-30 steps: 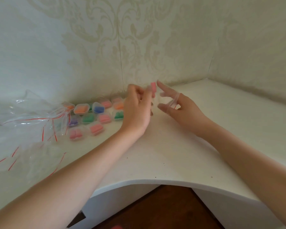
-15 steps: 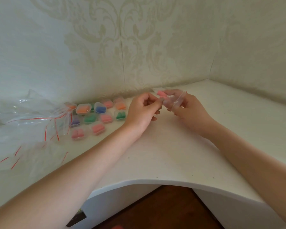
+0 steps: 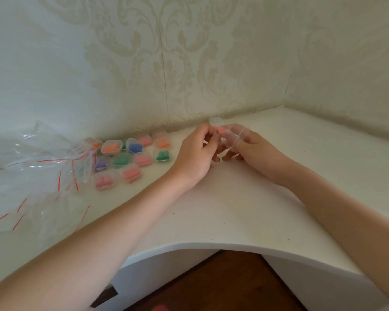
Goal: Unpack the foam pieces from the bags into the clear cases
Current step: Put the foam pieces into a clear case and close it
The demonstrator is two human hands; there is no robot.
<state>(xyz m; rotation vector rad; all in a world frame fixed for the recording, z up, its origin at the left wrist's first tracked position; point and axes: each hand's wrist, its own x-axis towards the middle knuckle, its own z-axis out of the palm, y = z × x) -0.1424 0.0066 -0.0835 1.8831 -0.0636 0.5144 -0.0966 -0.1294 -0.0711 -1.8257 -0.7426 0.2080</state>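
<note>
Over the white desk (image 3: 234, 209), both hands' fingers (image 3: 208, 133) pinch a level pink foam piece (image 3: 220, 131).

Single head-worn wide-angle view, aimed forward and down; white corner desk (image 3: 234, 209) seen close, patterned wall (image 3: 189, 63) behind.

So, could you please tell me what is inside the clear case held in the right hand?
A pink foam piece shows at the open clear case, pinched by the left hand. The right hand covers the rest, so any second piece is hidden.
</note>
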